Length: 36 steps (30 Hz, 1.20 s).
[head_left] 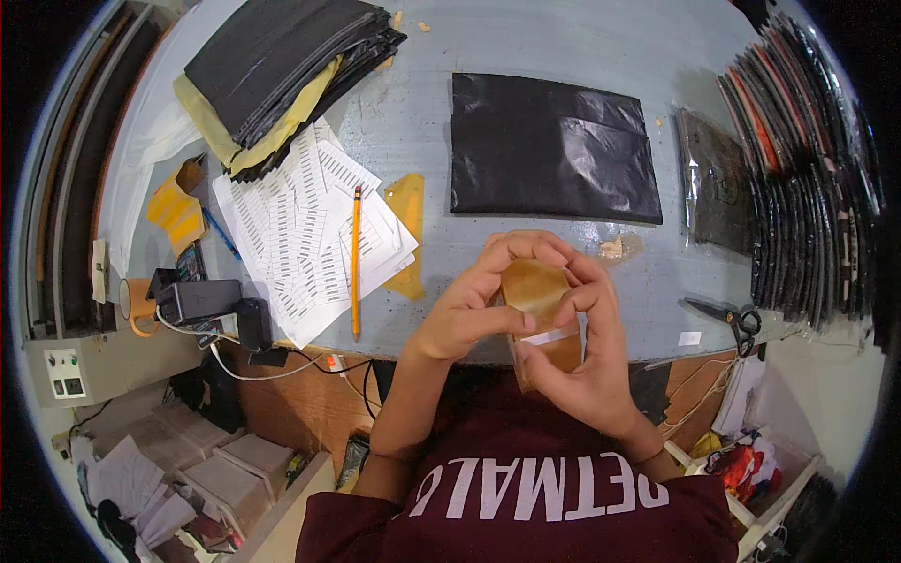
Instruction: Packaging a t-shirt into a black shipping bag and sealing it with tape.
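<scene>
Above the table's front edge, both my hands hold what looks like a roll of brown packing tape, shiny and golden-brown. A narrow white strip crosses its lower part. My left hand curls round the left side, its thumb lying across the front. On the other side my right hand wraps its fingers round the edge, with the thumb pressed low on the front. My fingers hide much of the roll's outline. Just beyond my hands lies a flat, shiny black plastic package.
Printed label sheets and an orange pencil lie to the left, below a stack of black bags. Black scissors sit near the right edge beside a row of packed garments. A mug and cabled devices stand at left.
</scene>
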Motion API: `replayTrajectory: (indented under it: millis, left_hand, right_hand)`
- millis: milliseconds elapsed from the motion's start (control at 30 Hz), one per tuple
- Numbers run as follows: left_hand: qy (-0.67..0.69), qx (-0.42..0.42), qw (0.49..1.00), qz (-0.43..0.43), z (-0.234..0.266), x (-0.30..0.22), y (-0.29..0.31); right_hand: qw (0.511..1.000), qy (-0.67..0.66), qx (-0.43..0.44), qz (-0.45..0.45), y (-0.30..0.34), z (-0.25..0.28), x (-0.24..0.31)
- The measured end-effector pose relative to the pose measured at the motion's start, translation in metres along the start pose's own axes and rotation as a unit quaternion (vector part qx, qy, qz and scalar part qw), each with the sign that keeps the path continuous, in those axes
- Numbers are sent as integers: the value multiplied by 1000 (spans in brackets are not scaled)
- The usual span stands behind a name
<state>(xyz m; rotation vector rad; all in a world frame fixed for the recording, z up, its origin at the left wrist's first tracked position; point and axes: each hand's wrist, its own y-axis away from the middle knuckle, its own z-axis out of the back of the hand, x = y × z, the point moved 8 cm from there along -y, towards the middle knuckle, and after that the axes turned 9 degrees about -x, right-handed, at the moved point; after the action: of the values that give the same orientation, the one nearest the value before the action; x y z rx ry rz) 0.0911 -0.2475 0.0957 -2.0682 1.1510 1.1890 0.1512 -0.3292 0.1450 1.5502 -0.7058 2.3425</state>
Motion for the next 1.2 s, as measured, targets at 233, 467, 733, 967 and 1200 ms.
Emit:
replayTrajectory:
  millis: [233, 467, 733, 967, 1200]
  left_hand:
    - [-50, -14, 998, -39, 5, -10, 3]
    - [-216, -73, 970, -78, 6, -25, 7]
    - [-294, -120, 947, -55, -14, -50, 26]
    - [-275, -92, 955, -59, -11, -51, 28]
    - [-280, -78, 953, -82, -19, -50, 22]
  right_hand:
    - [995, 85, -22, 54, 14, 11, 10]
    - [997, 58, -40, -45, 52, 17, -37]
    - [998, 16, 52, -34, 21, 26, -32]
    - [992, 3, 124, -14, -2, 36, -30]
    - [982, 34, 187, -21, -14, 45, -36]
